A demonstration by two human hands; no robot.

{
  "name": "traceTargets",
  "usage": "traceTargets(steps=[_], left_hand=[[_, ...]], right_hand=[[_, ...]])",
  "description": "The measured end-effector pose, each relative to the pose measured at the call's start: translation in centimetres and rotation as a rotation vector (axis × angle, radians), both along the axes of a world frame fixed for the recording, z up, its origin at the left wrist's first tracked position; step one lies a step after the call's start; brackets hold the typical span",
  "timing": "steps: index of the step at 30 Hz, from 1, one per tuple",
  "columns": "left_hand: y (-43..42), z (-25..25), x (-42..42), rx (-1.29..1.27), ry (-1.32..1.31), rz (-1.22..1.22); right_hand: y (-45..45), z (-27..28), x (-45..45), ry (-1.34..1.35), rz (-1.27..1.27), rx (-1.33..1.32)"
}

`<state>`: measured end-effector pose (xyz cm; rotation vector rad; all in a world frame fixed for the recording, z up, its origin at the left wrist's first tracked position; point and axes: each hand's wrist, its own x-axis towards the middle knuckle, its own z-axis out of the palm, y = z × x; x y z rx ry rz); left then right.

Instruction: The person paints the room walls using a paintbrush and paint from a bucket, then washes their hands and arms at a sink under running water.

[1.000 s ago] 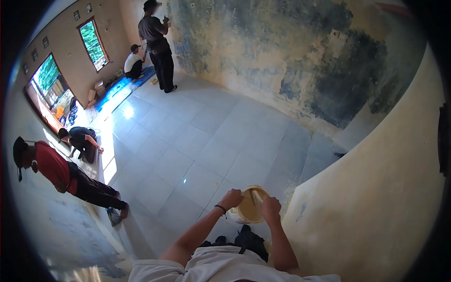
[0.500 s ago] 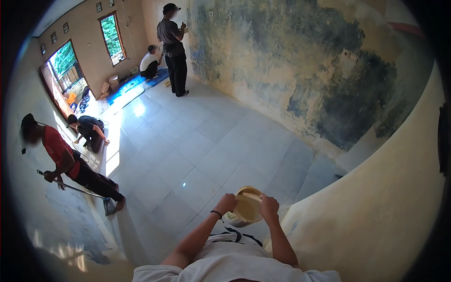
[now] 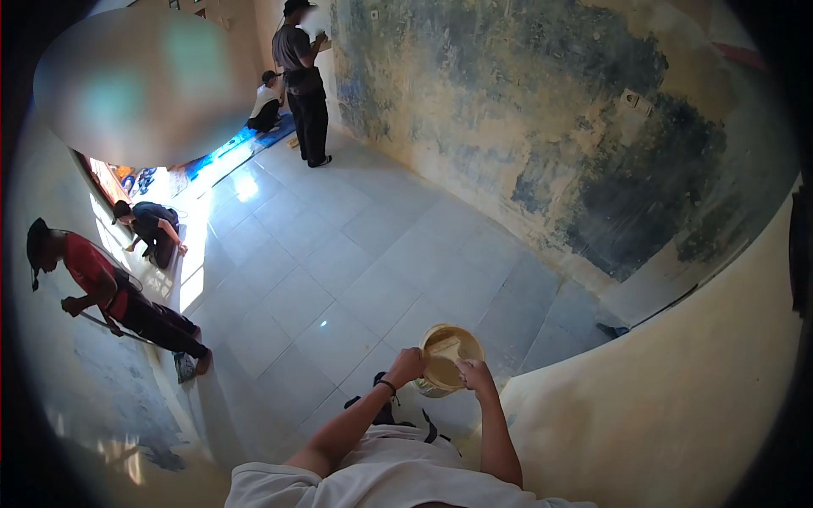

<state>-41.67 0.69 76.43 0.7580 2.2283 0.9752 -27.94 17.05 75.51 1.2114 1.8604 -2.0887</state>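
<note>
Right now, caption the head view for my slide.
Left hand and right hand at a bucket, patchy wall beyond tiled floor.

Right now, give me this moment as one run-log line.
left hand: grip on bucket rim | right hand: grip on pale tool, type unclear | around: tiled floor

text: none legible | bucket [image 3: 478, 346] outer side: faint markings, too small to read
</note>
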Motion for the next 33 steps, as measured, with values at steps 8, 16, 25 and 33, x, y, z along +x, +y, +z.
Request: traceTargets(steps=[8, 16, 25, 33], left_hand=[[7.2, -2.4, -6.1, 0.012, -0.019, -0.067], [20.8, -4.7, -13.6, -0.008, 0.125, -0.362], [34.9, -3.6, -17.5, 0.002, -0.089, -0.560], [50.0, -5.9, -17.4, 0.012, 0.162, -0.667]], right_hand=[[5.4, -0.8, -4.1, 0.080, -0.162, -0.021], [14.8, 0.3, -8.9, 0.077, -0.408, -0.193], [23.5, -1.7, -8.6, 0.300, -0.715, -0.531], [38.9, -4.0, -9.0, 0.424, -0.622, -0.657]])
